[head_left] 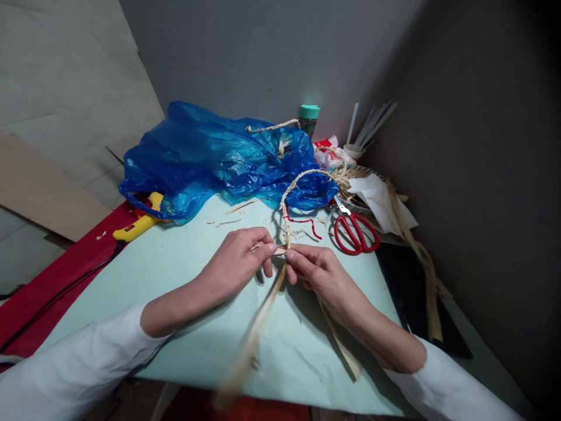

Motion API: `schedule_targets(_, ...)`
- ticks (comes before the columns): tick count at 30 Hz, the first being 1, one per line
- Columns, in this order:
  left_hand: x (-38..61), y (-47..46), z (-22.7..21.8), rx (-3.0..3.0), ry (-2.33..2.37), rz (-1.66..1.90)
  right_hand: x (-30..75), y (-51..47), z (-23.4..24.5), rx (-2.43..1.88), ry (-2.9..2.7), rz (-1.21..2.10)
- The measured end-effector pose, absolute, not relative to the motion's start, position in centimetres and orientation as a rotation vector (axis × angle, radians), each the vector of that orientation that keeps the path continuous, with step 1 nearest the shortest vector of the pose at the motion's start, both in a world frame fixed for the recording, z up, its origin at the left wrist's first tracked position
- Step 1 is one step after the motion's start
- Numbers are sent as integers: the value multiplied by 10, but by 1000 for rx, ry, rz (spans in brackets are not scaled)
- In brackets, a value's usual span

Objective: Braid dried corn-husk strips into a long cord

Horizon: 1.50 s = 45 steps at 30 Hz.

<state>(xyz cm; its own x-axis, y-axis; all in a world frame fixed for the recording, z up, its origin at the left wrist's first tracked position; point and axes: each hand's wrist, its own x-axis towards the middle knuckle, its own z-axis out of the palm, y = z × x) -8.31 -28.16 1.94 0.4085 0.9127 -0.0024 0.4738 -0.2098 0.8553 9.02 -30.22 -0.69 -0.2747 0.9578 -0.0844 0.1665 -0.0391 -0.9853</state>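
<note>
A pale braid of dried plant fibre (pixel 293 188) curves from the back right down to my fingers, with a red thread (pixel 312 223) at its side. My left hand (pixel 245 252) pinches a fibre strand to the left of the braid's lower end. Thumb and fingers of my right hand (pixel 316 266) close on the braid's end, close to my left fingertips. One loose strand (pixel 258 321) hangs toward me between the hands, its lower part blurred. Another long strip (pixel 344 348) trails below my right hand. Between my fingers, the exact crossing of strands is hidden.
Red-handled scissors (pixel 357 233) lie right of the braid. Behind sits a crumpled blue plastic bag (pixel 205 155). A yellow glue gun (pixel 138 227) with a black cord is at left. White sticks (pixel 372 124) stand in a cup near a green-lidded jar (pixel 309 117). A grey wall borders the table.
</note>
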Motion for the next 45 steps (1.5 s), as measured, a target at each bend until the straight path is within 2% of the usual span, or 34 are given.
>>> schedule_targets(3, -79, -294, 17, 2147, 1221, 807, 89, -303, -5, -1182, -1413, 1465)
schedule_targets(6, -72, -307, 4, 2659, 929, 960, 88, -304, -2, -1136, -1221, 1663)
schedule_targets(10, -68, -313, -4, 2985, 744, 878, 90, -303, -3, -1089, -1186, 1773)
schedule_targets(13, -72, -306, 11, 2779, 832, 833, 92, -303, -4, -1079, -1307, 1712)
schedule_targets(18, -87, -276, 32, 1904, 1216, 921, 93, -304, 4, -1150, -1464, 1595)
schedule_targets(23, -83, -264, 10, 1237, 729, 516, 90, -304, 7, -978, -1524, 1600)
schedule_targets(37, -79, -266, 11, 1069, 780, 507, 94, -303, 7, -905, -1455, 1696)
schedule_targets(45, -78, -275, 4, 872, 776, 538, 98, -305, 9, -1170, -1907, 1317)
